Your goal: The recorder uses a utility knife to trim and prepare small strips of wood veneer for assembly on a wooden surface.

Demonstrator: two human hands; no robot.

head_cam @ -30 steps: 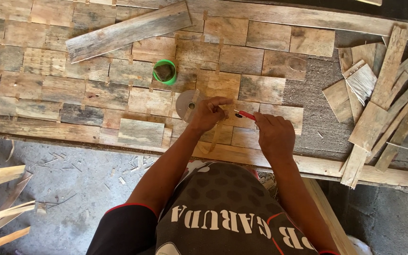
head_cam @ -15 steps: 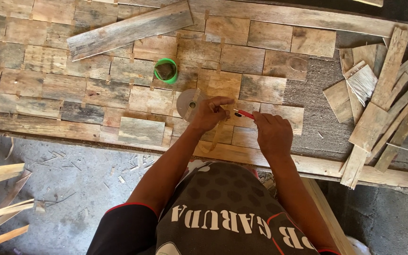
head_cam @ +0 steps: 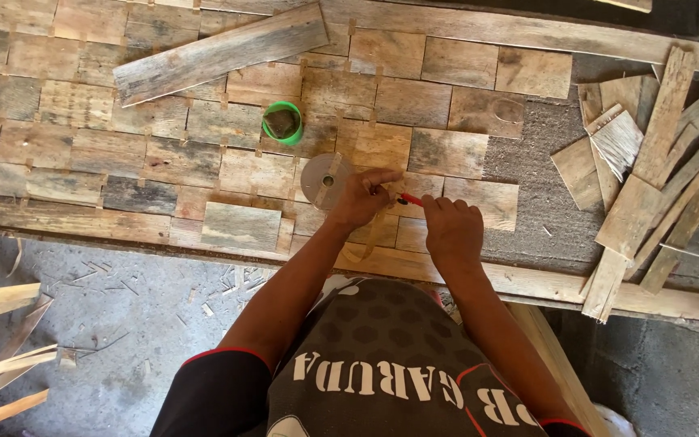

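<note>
Near the front edge of the wooden surface (head_cam: pixel 123 218), both hands meet over the patchwork of small boards. Right hand (head_cam: pixel 451 231) has its grip closed on a red pencil (head_cam: pixel 411 200), tip pointing left toward the left hand (head_cam: pixel 362 198), whose fingers press down on a thin wood strip (head_cam: pixel 375 235). Just beside the left hand lies a grey disc (head_cam: pixel 321 178); a green cup (head_cam: pixel 282 122) sits further back. Loose planks (head_cam: pixel 649 178) pile at right.
</note>
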